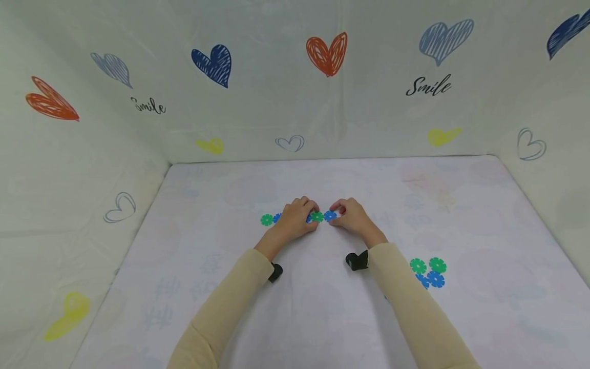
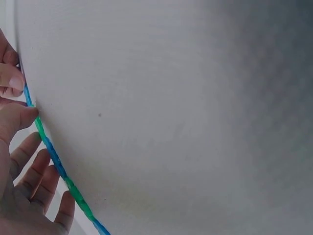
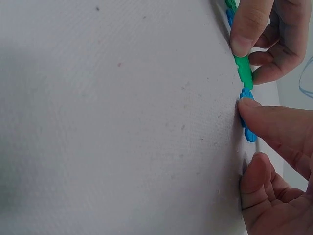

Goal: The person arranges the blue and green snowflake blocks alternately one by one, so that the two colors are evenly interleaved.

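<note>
In the head view, a row of alternating green and blue notched plastic discs lies across the middle of the white table, partly covered by my left hand (image 1: pixel 291 219). Its thumb and fingertip pinch the green disc (image 1: pixel 317 217) at the row's right end. My right hand (image 1: pixel 352 218) pinches a blue disc (image 1: pixel 330 216) by its edges, right beside that green one. Seen from the right wrist, the blue disc (image 3: pixel 250 134) meets the green disc (image 3: pixel 244 72) edge to edge. Farther left, a green disc (image 1: pixel 267 220) ends the row.
Beside my right forearm lies a group of loose discs, including a green disc (image 1: pixel 437 265) and a blue disc (image 1: pixel 435 279); the sleeve (image 1: pixel 415 307) partly hides the group. A white wall sheet (image 1: pixel 369 113) with printed hearts rises behind the table (image 1: pixel 313 318).
</note>
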The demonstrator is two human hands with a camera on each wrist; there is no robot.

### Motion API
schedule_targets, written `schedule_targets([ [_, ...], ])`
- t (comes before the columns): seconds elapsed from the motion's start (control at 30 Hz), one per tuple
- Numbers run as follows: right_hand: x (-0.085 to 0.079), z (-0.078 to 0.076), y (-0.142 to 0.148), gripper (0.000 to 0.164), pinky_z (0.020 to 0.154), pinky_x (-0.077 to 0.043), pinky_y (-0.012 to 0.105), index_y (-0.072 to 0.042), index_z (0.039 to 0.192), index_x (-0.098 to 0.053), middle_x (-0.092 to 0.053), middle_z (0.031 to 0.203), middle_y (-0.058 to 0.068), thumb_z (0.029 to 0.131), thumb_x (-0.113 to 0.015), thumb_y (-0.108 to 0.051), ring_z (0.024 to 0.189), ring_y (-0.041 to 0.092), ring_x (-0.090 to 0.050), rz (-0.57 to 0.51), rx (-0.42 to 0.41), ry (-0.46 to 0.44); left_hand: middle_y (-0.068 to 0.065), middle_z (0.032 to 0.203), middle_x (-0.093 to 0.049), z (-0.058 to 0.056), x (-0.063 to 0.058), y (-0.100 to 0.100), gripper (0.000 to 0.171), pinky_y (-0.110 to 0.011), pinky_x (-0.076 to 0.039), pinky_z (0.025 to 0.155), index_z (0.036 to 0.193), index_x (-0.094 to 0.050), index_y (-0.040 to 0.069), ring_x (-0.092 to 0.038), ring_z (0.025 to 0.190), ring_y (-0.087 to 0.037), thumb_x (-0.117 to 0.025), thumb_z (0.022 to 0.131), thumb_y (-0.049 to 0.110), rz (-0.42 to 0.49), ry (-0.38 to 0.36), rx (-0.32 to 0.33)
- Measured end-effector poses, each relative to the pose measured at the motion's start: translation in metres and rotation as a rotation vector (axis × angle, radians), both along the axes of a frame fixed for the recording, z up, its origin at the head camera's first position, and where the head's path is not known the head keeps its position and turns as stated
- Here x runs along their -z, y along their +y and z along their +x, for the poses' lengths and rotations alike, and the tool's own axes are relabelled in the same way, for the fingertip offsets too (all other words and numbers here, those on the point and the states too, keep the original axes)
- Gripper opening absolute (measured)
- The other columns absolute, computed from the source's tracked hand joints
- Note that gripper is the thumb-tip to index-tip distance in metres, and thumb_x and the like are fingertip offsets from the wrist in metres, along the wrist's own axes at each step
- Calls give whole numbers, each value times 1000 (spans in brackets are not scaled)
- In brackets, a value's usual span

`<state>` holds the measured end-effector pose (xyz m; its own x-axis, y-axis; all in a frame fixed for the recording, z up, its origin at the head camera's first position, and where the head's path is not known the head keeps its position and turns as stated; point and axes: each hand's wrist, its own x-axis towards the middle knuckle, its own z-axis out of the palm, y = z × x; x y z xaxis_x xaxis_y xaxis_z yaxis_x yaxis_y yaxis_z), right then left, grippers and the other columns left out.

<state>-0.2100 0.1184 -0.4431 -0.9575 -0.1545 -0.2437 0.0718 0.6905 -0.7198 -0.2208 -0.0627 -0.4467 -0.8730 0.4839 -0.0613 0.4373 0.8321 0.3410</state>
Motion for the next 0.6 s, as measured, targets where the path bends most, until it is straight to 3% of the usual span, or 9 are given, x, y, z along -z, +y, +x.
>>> schedule_targets([
  [0.6,-1,3,-1,31,72,-34,32,-5,111,-61,-44,96,13,82,-68,-13,87,25,-42,-3,-5,26,-4,112,-53,2,-2,-1,31,-46,-39,93,113,-57,13,-49,108,-23,-63,86,27,16,2,9],
])
